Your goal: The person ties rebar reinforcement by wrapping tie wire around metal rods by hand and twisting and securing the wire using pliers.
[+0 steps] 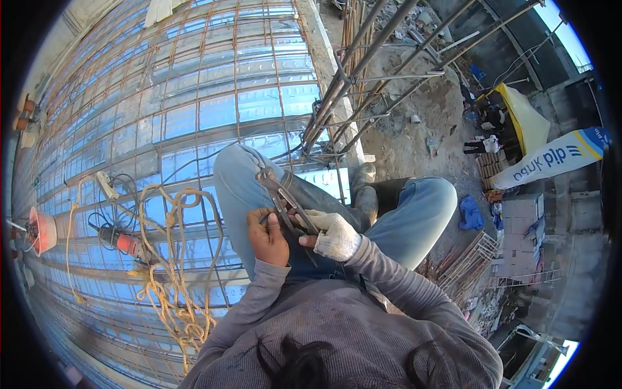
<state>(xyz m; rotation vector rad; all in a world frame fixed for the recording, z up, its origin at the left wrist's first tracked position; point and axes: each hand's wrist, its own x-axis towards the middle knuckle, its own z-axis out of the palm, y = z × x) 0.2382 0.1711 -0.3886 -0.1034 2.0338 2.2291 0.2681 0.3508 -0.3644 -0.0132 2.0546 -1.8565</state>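
A pair of worn metal pincers is over my lap, its jaws pointing away from me and its two handles apart. My bare left hand is closed, thumb and fingers pinching at the left handle. In a white knit glove, my right hand is wrapped round the other handle. Part of the handles is hidden behind my fingers. My bent knees in jeans frame the tool, and dark boots show beyond it.
Rebar mesh over shiny metal decking spreads to the left. Tangled rope, a red power tool with cables and a red bucket lie there. Upright rebars stand ahead at the slab edge. A lower yard with people and a yellow canopy is at right.
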